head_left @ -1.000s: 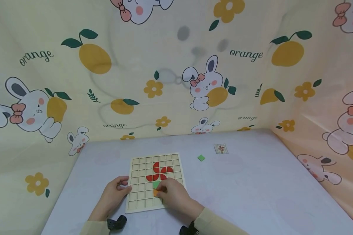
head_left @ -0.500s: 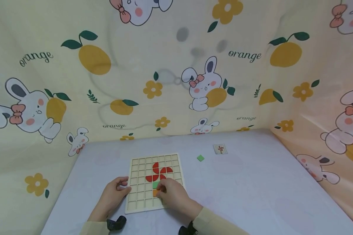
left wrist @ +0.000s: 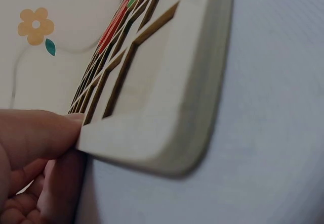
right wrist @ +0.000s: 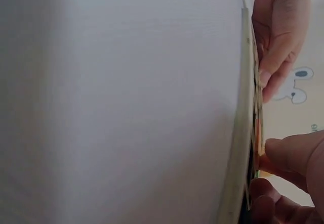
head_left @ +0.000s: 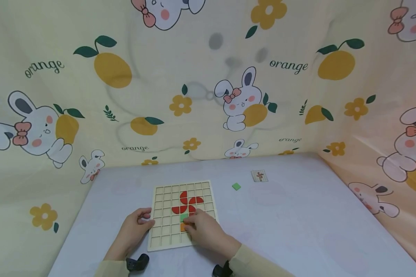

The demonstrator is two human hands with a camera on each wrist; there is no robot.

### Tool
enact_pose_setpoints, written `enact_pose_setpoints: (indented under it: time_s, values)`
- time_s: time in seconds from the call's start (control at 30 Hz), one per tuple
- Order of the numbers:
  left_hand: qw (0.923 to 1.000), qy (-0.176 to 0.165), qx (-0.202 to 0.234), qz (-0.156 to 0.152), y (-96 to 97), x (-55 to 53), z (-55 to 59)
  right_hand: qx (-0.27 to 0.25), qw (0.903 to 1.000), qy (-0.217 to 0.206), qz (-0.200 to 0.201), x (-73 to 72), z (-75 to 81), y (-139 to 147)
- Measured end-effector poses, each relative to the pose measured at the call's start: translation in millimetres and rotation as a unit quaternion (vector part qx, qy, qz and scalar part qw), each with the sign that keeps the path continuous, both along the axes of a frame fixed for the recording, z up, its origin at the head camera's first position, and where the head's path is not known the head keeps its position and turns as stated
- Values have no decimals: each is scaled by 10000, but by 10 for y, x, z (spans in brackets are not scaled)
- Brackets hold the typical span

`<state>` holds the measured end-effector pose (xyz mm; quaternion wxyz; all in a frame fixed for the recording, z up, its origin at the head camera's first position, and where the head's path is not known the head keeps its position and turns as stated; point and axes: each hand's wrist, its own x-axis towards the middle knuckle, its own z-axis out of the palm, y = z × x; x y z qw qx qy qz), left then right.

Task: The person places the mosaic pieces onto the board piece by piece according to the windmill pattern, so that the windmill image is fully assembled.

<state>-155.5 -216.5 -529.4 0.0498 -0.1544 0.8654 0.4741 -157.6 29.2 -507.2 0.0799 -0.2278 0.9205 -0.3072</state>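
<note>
A pale square grid board lies on the table, with several red rounded tiles forming a pinwheel in its middle. Below them sits a green tile, and below that an orange tile. My right hand pinches at the orange tile, its fingers covering the tile's right part. In the right wrist view, orange shows between the thumb and fingers. My left hand grips the board's left edge, thumb on the rim and other fingers curled beside it, as the left wrist view shows.
A loose green tile rests on the white table to the right of the board. Behind it lies a small card printed with a grid and a pinwheel pattern. A patterned cloth walls the table at the back and right.
Very little differs. The right fingertips have shifted slightly at the orange tile; the left hand keeps its hold and the board stays in place.
</note>
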Motion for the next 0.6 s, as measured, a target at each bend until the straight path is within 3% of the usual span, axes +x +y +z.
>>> enact_pose_setpoints:
  time_s: [0.47,0.6]
  values:
    - [9999,121,-36,-50,12,11,10,699,9972,68,267,28,74,16]
    - [9999,124,-26,-49,13,13,5,361,9990,-111,259,14,81,76]
